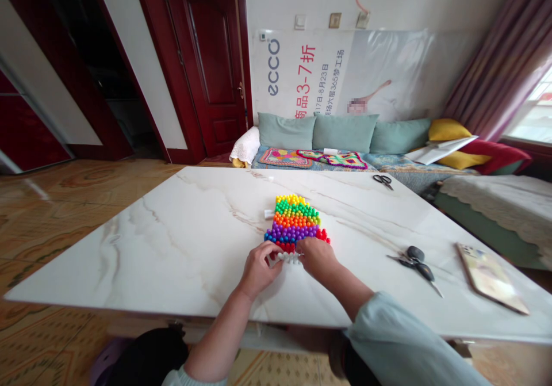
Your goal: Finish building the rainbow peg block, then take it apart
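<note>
A piece of beadwork (295,222) lies on the white marble-patterned table (172,242). Its round beads run in bands of yellow, green, orange, purple, blue and red. A short row of white beads (290,257) forms the edge nearest me. My left hand (260,268) is closed at the left end of this white row, thumb and fingers pinching it. At the row's right end, my right hand (318,256) is closed with its fingers bent downward; its fingertips are mostly hidden. A small cluster of red beads (322,236) shows just beyond the right hand.
A small white item (268,214) touches the beadwork's left side. To the right lie keys (416,262) and a phone (491,276). Black-handled scissors (383,181) rest near the far right edge. Behind the table stands a sofa with green cushions (345,132).
</note>
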Motion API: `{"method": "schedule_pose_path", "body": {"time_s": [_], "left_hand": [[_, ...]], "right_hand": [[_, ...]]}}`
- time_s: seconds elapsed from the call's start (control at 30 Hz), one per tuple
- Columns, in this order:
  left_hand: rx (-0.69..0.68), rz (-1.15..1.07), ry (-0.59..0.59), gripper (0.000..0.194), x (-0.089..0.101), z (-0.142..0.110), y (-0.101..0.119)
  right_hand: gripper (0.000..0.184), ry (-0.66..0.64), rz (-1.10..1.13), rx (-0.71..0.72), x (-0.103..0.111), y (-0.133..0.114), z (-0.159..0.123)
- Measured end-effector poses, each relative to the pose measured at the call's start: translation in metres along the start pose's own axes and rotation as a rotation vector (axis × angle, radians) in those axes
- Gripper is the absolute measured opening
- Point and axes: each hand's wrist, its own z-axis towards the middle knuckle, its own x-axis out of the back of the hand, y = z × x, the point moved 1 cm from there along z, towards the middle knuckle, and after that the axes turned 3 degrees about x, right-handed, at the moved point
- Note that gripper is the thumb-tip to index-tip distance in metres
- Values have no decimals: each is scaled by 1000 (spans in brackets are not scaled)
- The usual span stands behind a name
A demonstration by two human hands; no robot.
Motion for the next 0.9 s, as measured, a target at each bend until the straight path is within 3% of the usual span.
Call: {"method": "schedule_pose_path", "body": {"time_s": [0.27,0.53,0.9], "left_hand": [[33,233,30,18,1,0,-2],[-5,196,-10,20,-2,2,-3],[71,194,65,26,-6,2,-14]], "right_hand": [[19,11,20,-22,0,2,0],[19,75,83,13,-3,3,4],[19,47,85,-18,-4,1,7]]}}
